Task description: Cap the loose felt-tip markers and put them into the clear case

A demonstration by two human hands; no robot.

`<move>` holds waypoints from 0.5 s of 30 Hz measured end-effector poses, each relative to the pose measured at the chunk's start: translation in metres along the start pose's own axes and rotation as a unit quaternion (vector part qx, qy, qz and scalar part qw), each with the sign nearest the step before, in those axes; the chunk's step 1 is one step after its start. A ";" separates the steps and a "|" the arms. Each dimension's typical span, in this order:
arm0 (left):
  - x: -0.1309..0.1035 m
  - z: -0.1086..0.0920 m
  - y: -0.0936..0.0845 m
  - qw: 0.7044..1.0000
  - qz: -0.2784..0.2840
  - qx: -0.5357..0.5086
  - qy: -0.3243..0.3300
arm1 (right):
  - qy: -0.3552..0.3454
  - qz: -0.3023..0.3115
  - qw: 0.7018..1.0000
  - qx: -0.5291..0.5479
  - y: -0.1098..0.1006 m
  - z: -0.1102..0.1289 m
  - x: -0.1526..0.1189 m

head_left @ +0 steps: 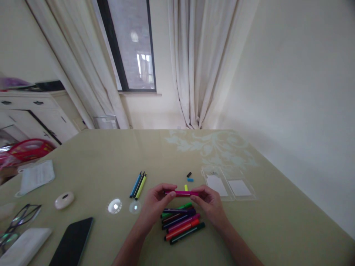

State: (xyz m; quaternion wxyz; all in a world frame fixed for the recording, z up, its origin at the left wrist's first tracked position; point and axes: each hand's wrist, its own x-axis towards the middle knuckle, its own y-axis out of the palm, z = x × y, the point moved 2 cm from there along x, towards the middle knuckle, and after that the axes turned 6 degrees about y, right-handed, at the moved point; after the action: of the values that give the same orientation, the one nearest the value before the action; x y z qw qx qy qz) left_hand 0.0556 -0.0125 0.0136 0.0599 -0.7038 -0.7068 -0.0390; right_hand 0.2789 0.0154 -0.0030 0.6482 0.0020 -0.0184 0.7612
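A magenta felt-tip pen (183, 193) lies level between my two hands. My left hand (156, 202) pinches its left end with thumb and fingers, and my right hand (209, 203) pinches the right end. Just below, several capped felt-tip pens (183, 226) in green, purple, red and dark colours lie in a loose pile. Left of my hands rest three uncapped pens (138, 186), blue, black and yellow. Beyond the magenta pen are a black cap (189, 174), a blue cap (190, 180) and a yellow cap (186, 187).
A clear plastic case (226, 198) with white cards lies to the right. Two clear round discs, one here (114, 206), sit left of my hands. Farther left are a phone (72, 242), a pinkish round case (64, 200), eyeglasses (24, 215) and a face mask (37, 176).
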 end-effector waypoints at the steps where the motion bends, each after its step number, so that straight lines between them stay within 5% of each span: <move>1: 0.001 0.000 -0.005 0.999 -0.016 0.024 0.014 | -0.006 -0.001 1.000 -0.012 -0.001 0.000 0.001; 4: 0.007 0.003 -0.024 0.979 -0.109 0.162 0.059 | -0.017 0.003 0.998 -0.062 -0.001 -0.002 0.003; 8: 0.012 0.012 -0.051 0.903 -0.230 0.355 0.072 | -0.024 0.028 0.993 -0.109 0.002 -0.002 0.003; 15: 0.006 0.016 -0.064 0.778 -0.218 0.589 -0.024 | -0.065 0.046 0.978 -0.193 0.006 -0.001 -0.002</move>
State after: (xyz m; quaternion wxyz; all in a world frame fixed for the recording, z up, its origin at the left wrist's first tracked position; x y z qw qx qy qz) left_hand -0.0085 -0.0044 0.0007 0.4357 -0.3591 -0.7274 0.3899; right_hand 0.2735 0.0127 -0.0042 0.5980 -0.0745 -0.2066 0.7708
